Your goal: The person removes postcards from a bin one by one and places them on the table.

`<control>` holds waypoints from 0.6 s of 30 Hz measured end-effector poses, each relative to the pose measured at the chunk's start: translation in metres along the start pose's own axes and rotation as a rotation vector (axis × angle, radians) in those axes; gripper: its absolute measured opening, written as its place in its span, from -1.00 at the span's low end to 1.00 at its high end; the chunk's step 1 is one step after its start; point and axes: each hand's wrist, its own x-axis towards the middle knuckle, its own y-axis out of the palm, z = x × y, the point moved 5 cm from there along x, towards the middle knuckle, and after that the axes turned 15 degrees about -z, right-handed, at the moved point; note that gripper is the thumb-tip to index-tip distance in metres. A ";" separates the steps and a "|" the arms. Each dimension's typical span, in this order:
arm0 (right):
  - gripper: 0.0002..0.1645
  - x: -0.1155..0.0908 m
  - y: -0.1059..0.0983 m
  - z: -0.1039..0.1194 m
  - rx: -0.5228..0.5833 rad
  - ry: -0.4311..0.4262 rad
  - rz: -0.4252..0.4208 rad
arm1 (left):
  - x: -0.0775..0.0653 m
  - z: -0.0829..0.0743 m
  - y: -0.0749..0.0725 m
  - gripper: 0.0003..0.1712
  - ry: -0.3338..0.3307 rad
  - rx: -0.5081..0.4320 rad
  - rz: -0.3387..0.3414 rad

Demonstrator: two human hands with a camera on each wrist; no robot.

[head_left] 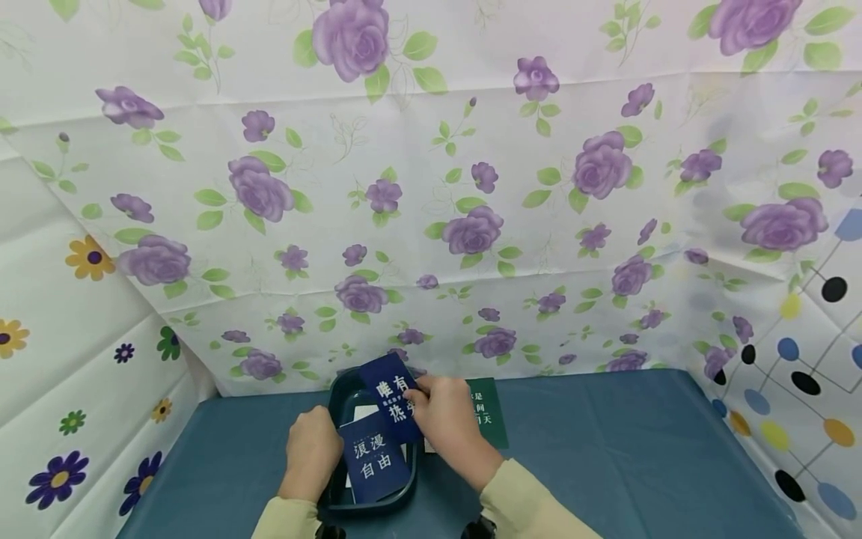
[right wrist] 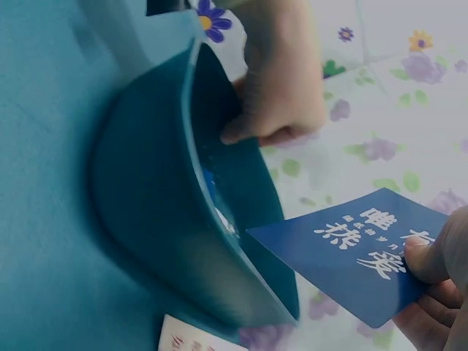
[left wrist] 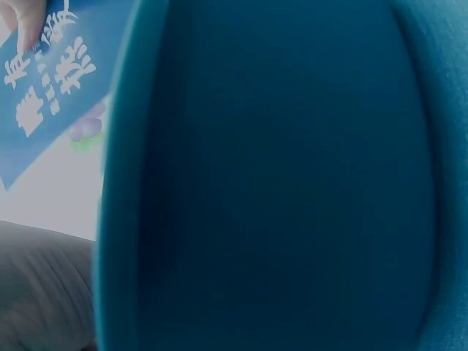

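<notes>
A dark teal bin stands on the table, its deep wall seen from the side in the right wrist view. My left hand grips its left rim, thumb inside. Between thumb and fingers, my right hand pinches a dark blue card with white Chinese characters, held tilted above the bin's right side. Another blue card with white characters lies inside the bin, over paler cards that are mostly covered. The left wrist view is largely filled by the bin's wall.
Beyond my right hand a green card lies on the blue-green tabletop, partly hidden. A whitish card with reddish writing rests beside the bin. Flower-printed cloth hangs behind the table, with patterned cloths at both sides.
</notes>
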 end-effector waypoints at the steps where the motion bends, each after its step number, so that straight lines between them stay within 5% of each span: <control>1: -0.72 0.002 -0.003 -0.002 0.009 0.010 -0.003 | 0.000 0.000 0.000 -0.97 0.000 0.000 0.003; 8: -0.47 0.012 -0.023 -0.017 0.006 0.039 -0.054 | 0.000 0.000 0.001 -0.95 -0.004 0.001 -0.003; 18: -0.66 0.017 -0.042 -0.049 -0.048 0.140 -0.082 | 0.000 0.001 0.003 -0.97 -0.019 -0.003 0.009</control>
